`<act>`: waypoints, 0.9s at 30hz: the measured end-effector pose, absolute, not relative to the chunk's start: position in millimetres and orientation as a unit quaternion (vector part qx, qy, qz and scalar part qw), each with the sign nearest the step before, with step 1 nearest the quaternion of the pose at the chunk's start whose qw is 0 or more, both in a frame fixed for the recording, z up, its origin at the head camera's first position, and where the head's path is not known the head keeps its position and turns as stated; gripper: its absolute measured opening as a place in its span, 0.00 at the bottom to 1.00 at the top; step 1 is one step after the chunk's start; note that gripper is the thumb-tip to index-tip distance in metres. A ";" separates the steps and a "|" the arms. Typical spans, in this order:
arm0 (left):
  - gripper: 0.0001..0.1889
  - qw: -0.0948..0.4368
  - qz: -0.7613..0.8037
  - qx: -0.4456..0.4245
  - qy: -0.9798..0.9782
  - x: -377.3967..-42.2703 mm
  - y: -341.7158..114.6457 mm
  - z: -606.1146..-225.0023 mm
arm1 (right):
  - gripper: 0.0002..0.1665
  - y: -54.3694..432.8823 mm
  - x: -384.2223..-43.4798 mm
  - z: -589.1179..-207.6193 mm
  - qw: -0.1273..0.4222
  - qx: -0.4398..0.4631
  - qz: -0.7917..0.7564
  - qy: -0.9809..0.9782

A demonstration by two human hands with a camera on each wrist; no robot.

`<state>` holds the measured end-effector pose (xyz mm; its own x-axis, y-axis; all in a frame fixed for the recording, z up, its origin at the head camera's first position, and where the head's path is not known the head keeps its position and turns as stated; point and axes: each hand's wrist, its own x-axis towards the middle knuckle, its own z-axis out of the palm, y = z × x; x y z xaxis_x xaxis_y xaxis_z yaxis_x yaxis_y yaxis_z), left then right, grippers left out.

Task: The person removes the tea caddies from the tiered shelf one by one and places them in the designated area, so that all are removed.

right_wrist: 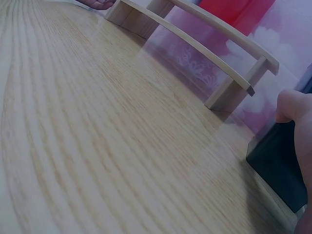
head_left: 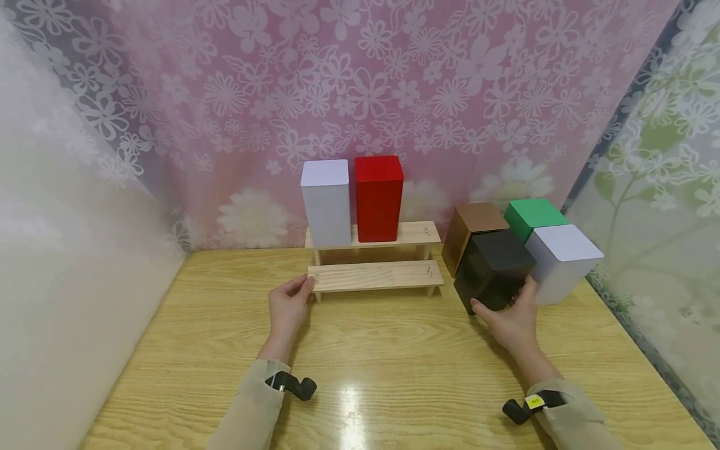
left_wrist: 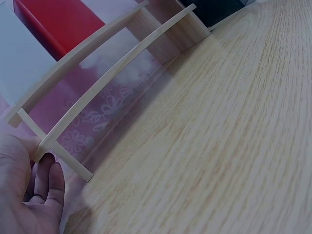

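Observation:
A two-step wooden shelf (head_left: 374,276) stands against the flowered curtain. My left hand (head_left: 289,307) pinches the left end of its lower step, with the thumb on top and curled fingers (left_wrist: 54,187) underneath in the left wrist view. On the upper step a white box (head_left: 327,203) and a red box (head_left: 379,200) stand upright side by side. My right hand (head_left: 514,322) grips a black box (head_left: 495,265) at the right, thumb on its near left edge and fingers along its right side. In the right wrist view the black box (right_wrist: 280,165) shows only partly, behind the thumb.
Around the black box stand a brown box (head_left: 478,219), a green box (head_left: 534,214) and a second white box (head_left: 562,262). All rest on a wood-grain table (head_left: 382,356). The pink curtain (head_left: 253,112) closes off the back, and pale curtains hang at both sides.

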<state>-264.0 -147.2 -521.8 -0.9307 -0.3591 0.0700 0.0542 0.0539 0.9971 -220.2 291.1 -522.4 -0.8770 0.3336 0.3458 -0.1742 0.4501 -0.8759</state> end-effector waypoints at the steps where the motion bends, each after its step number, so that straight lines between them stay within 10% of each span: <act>1: 0.14 0.152 -0.680 0.108 -0.709 -263.8 -147.2 -521.4 | 0.68 291.2 -220.8 -522.8 0.243 -0.047 0.521 -0.816; 27: 0.14 0.147 -0.677 0.120 -0.711 -262.2 -145.8 -519.4 | 0.72 291.7 -218.7 -516.0 0.206 -0.065 0.516 -0.829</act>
